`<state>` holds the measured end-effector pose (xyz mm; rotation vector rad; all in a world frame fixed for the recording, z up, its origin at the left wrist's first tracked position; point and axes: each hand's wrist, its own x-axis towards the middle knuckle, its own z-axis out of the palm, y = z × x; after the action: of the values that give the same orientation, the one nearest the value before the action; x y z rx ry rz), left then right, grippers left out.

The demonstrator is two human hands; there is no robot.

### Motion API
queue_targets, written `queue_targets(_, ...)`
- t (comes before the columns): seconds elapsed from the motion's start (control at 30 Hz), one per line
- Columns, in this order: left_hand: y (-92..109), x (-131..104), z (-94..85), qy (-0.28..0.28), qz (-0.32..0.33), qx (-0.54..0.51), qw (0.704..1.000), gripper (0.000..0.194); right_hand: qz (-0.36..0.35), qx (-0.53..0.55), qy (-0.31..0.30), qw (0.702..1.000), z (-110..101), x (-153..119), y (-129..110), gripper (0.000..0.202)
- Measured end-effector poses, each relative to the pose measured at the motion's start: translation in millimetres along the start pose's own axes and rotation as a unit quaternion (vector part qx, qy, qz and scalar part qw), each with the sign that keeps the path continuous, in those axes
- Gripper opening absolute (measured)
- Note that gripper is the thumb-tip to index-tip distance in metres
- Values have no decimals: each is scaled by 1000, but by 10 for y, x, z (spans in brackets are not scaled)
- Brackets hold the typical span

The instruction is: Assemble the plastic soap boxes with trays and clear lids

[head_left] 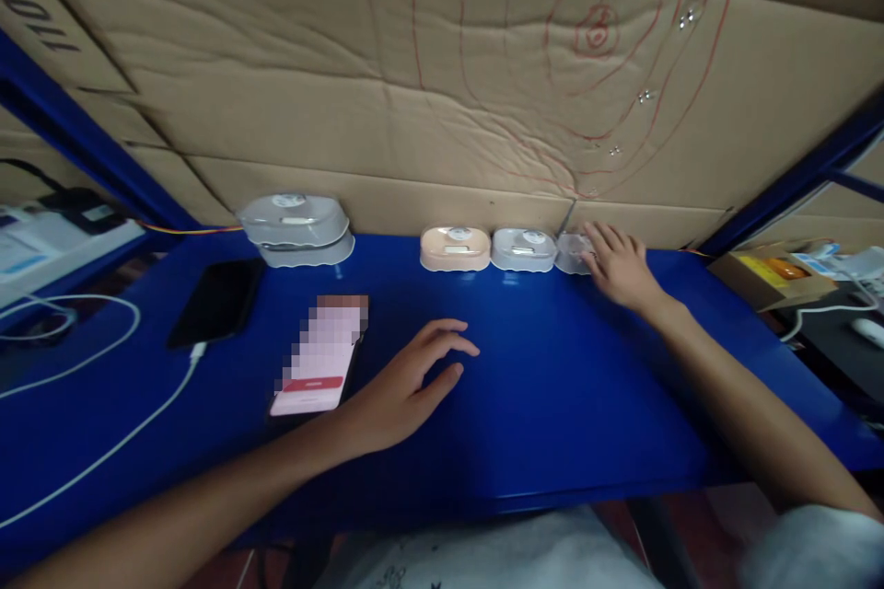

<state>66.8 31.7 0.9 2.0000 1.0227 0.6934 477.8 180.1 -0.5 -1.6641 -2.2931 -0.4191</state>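
Note:
At the back right of the blue table, my right hand (618, 265) has its fingers curled over the right end of a small translucent grey plastic box (573, 254), partly hiding it. Directly left of that box stand a grey lidded box (523, 249) and a peach lidded box (456, 248), side by side in a row. My left hand (414, 382) is over the middle of the table, fingers apart and slightly bent, with nothing in it. Just left of this hand lies a phone (314, 396) with a lit, partly blurred screen.
Two stacked grey boxes (296, 230) stand at the back left. A dark phone (217, 302) with a white cable (148, 428) lies at the left. The cardboard wall (310, 64) closes off the back. An open carton (770, 276) sits beyond the right edge.

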Motion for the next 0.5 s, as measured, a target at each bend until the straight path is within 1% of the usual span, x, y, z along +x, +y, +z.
queue_targets(0.03,-10,-2,4,0,0,3,1000,29,-21,20,19,999,-7,105,-236,66)
queue_targets(0.07,-19,-3,9,-1,0,6,1000,29,-55,46,24,997,3,219,-485,66)
queue_targets(0.13,-33,-6,15,6,-1,12,1000,28,-139,92,0,986,67,459,-992,68)
queue_targets(0.17,-37,-6,15,16,-1,16,1000,28,-170,112,-17,979,114,571,-1232,69)
queue_targets(0.2,-39,-4,13,32,-1,24,999,28,-193,131,-33,972,161,666,-1449,70)
queue_targets(0.27,-36,6,0,79,0,58,995,32,-205,153,-51,965,220,768,-1788,69)
queue_targets(0.3,-34,13,-10,109,1,84,991,35,-209,159,-51,964,219,757,-1899,67)
queue_targets(0.37,-32,27,-29,164,7,136,977,45,-228,180,-43,956,142,596,-1994,59)
queue_targets(0.43,-41,30,-36,189,11,166,968,58,-267,231,-42,935,-13,282,-1942,50)
queue_targets(0.5,-63,17,-20,176,9,167,970,73,-295,313,-61,901,-188,-85,-1794,49)
